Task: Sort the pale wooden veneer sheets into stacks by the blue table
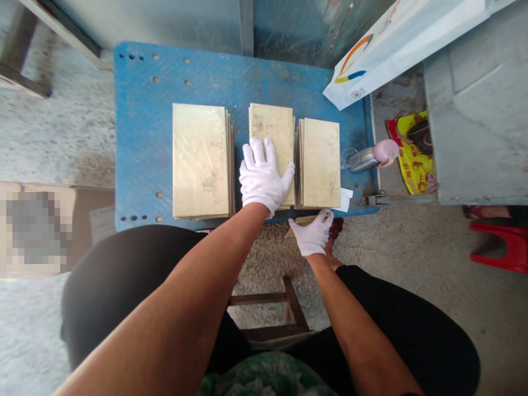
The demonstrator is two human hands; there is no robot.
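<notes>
Black shorts (124, 275) fill the near edge, and a dark wooden stool frame (268, 313) stands between the legs on a rough concrete floor (412, 308). Two bare forearms reach forward, each ending in a white cotton glove. The right hand (312, 235) is lower, its fingers slightly spread over a thin tan slab (296, 224) at the near end of the tiles; I cannot tell whether it pinches that slab. The left hand (263, 176) lies flat with its fingers spread, pressed on the middle stack (270, 132). That is one of three stacks of glossy beige tiles lying on a blue perforated pallet (144, 110). The left stack (200, 159) sits slightly apart, and the right stack (319, 162) sits just beside the middle one. A white paper slip (344, 199) pokes out by the right stack. Farther right lie a steel flask (358, 159) with a pink lid and a yellow-and-red bag (412, 154). A white paper bag (396, 49) overhangs the pallet's far right corner.
</notes>
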